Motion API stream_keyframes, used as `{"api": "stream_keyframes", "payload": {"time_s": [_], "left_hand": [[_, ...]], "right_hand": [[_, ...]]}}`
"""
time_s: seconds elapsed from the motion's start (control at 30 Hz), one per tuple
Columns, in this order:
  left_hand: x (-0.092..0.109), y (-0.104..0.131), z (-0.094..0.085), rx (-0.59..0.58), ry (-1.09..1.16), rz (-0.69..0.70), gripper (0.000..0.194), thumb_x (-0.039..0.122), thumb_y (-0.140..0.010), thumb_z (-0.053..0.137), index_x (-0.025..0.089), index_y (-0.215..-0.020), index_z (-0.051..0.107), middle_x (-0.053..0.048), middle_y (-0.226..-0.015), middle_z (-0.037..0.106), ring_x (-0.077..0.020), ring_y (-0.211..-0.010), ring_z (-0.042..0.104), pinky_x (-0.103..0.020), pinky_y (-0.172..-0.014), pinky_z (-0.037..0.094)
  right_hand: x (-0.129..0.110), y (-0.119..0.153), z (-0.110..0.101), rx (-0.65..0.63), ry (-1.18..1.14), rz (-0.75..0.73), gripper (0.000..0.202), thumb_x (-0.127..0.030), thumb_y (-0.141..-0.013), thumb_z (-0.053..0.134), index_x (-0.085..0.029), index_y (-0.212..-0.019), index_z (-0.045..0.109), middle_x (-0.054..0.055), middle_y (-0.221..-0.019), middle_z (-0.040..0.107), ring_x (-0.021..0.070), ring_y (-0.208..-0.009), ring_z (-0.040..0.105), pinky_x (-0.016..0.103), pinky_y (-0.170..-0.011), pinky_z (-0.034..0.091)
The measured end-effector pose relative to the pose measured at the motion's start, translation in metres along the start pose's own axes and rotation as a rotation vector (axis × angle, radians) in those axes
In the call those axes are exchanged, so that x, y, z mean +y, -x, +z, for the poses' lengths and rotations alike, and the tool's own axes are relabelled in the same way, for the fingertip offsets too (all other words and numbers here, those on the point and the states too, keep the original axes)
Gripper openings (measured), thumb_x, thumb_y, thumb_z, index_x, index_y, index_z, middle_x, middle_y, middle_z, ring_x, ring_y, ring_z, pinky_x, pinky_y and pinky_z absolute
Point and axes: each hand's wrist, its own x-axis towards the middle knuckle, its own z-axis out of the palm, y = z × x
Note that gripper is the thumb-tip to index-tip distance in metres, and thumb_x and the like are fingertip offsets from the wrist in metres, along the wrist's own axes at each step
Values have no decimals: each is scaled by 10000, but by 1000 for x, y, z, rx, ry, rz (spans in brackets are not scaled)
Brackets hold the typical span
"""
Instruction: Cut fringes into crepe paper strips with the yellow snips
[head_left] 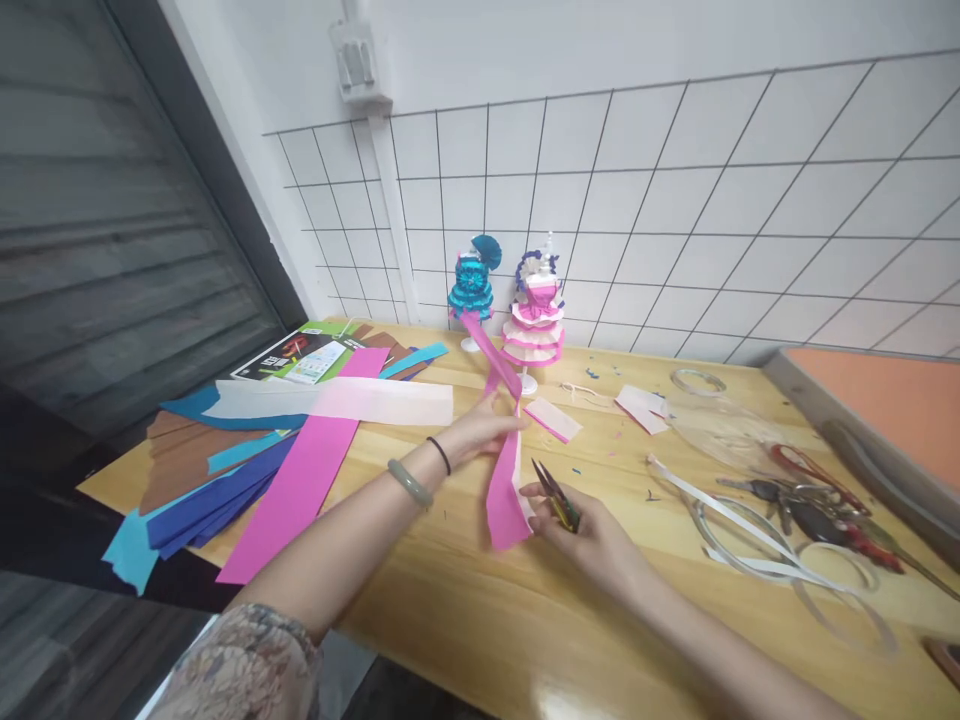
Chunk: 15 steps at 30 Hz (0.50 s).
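My left hand pinches a long pink crepe paper strip near its middle. The strip runs up and away toward the dress stands, and its near end hangs over the table, with a pale layer along its right side. In my right hand is a small pair of thread snips, blades pointing away and up to the left. The fingertips of that hand also touch the strip's right edge. Beyond my hands stand a teal paper dress and a pink and white tiered paper dress.
Pink, white, blue and brown crepe sheets spread at the left, partly over a printed package. Cut paper pieces lie ahead. At the right are ribbon rolls, keys and an orange-topped tray.
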Motion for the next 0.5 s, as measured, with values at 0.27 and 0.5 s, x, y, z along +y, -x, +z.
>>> {"api": "stream_keyframes", "payload": {"time_s": [0.27, 0.5], "left_hand": [[-7, -15, 7, 148, -176, -75, 851, 192, -654, 654, 189, -1354, 170, 28, -666, 563, -108, -538, 539, -241, -536, 467], [-28, -12, -2, 86, -388, 39, 535, 138, -435, 779, 169, -930, 580, 9, -710, 609, -157, -675, 582, -225, -590, 459]], "right_hand": [[-12, 12, 11, -133, 130, -63, 354, -354, -841, 414, -114, -999, 621, 45, -751, 590, 164, -713, 522, 280, -697, 413], [-14, 18, 14, -105, 142, -94, 327, -337, -843, 434, -125, -993, 633, 43, -761, 606, 161, -712, 519, 267, -673, 415]]}}
